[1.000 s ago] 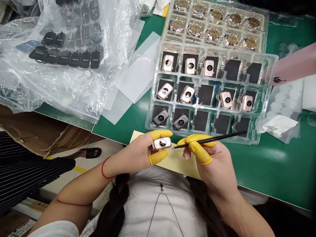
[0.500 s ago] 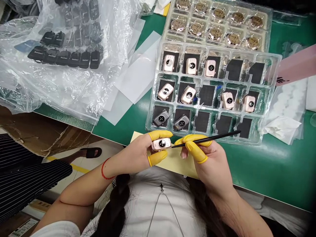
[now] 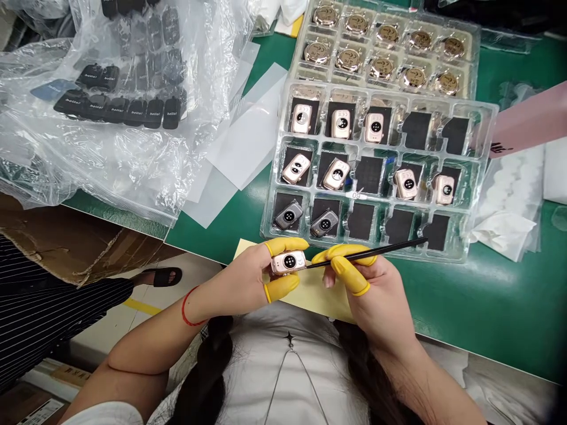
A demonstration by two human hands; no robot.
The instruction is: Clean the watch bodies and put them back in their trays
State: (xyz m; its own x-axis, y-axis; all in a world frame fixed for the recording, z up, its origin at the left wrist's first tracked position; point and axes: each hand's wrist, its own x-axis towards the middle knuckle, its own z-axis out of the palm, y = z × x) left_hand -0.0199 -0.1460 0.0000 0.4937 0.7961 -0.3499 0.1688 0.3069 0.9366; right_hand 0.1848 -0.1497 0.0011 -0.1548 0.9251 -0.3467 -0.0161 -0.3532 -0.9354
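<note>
Between thumb and finger, both in yellow finger cots, my left hand (image 3: 252,273) grips a rose-gold smartwatch case (image 3: 289,262) with its sensor back facing up. My right hand (image 3: 370,286), also in yellow finger cots, pinches a thin black stick-like tool (image 3: 367,254). The tool's narrow tip meets the right end of the watch case; whether it goes in or only touches, I cannot tell. Behind my hands lies a clear plastic tray (image 3: 343,245) with several rose-gold watch cases, two dark grey watch cases (image 3: 287,215) and bare black pads. Under my hands is a yellow sheet (image 3: 328,295).
A second tray with round gold watch cases (image 3: 348,59) sits behind the first. Clear plastic bags (image 3: 133,153) hold black "hello!" pieces (image 3: 137,111) at left, near translucent sheets (image 3: 248,141). At right are a pink box (image 3: 527,121) and white tissue (image 3: 505,230). A person's sandalled foot (image 3: 162,276) shows below.
The view has shifted slightly, with the trays a little lower. Both hands keep the same hold, and the tool's tip stays at the end of the watch case.
</note>
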